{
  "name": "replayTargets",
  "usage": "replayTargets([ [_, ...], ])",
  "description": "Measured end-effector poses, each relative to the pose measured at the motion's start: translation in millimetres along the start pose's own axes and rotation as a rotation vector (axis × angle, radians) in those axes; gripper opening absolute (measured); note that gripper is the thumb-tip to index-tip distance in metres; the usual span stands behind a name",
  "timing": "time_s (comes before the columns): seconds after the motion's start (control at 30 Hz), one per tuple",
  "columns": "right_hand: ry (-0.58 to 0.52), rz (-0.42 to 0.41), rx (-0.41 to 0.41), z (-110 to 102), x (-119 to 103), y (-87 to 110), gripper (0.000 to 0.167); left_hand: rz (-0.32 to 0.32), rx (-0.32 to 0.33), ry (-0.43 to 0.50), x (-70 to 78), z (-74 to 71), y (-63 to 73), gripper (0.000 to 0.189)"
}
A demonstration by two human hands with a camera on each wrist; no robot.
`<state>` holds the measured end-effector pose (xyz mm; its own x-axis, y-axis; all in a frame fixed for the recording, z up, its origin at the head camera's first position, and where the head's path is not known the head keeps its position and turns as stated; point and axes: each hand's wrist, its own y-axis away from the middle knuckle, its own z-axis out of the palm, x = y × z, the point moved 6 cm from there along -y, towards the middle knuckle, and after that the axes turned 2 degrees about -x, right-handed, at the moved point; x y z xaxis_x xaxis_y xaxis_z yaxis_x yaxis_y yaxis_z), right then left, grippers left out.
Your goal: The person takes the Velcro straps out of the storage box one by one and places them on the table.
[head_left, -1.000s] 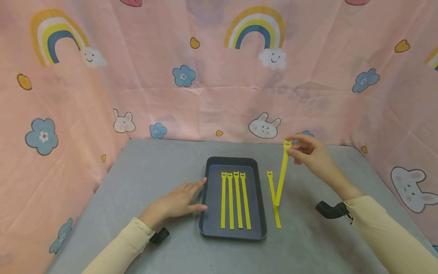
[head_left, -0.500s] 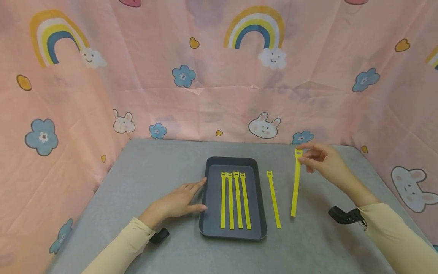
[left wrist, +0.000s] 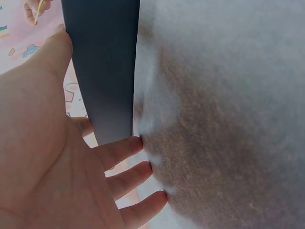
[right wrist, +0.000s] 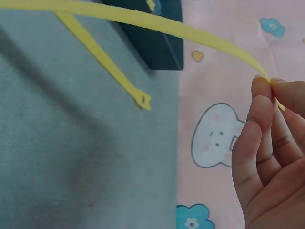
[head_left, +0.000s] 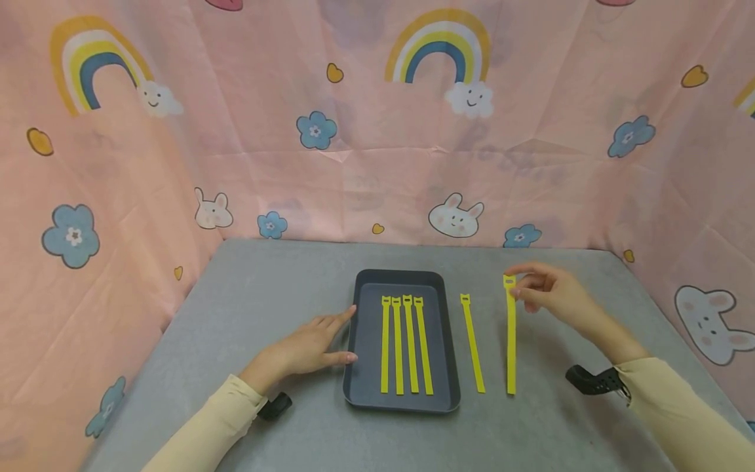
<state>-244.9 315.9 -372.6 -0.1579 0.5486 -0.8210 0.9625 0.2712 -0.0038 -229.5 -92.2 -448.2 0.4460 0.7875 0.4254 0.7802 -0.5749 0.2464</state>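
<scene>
My right hand pinches a yellow hook-and-loop cable tie by its slotted head, between thumb and fingertips. In the right wrist view the held cable tie bows out from the pinch and stretches left above the table. A second yellow cable tie lies on the table between it and the dark grey tray. Several more yellow cable ties lie side by side in the tray, heads at the far end. My left hand, fingers extended, touches the tray's left wall with thumb and fingertips.
Grey table surface surrounds the tray. A pink printed curtain stands behind the table and along both sides. Dark wrist-worn devices hang below the sleeves.
My right hand moved right with the cable tie, away from the one on the table, then came lower and nearer, the tie hanging straighter. The left hand and tray stayed put.
</scene>
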Motion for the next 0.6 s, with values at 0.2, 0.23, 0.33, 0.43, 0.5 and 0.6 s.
replayTargets([
  [0.2,-0.024,-0.011,-0.017,8,11,-4.6,0.042,-0.010,0.004,-0.005,-0.6,0.3,-0.5,0.091],
  [0.23,-0.019,-0.004,-0.018,9,14,-5.7,0.042,-0.010,0.005,-0.007,-0.7,0.3,-0.6,0.091],
  [0.33,-0.009,0.021,-0.013,11,20,-8.9,0.045,-0.009,0.004,-0.014,-1.0,0.7,-0.5,0.091],
  [0.43,0.000,0.046,-0.004,13,27,-11.7,0.047,-0.004,0.003,-0.015,-0.9,0.8,-0.3,0.092],
  [0.5,0.007,0.051,0.004,14,30,-13.7,0.047,-0.001,0.002,-0.014,-0.9,0.8,-0.3,0.092],
  [0.6,0.012,0.047,0.017,16,33,-16.8,0.045,0.003,0.005,-0.013,-0.6,0.6,-0.4,0.092],
])
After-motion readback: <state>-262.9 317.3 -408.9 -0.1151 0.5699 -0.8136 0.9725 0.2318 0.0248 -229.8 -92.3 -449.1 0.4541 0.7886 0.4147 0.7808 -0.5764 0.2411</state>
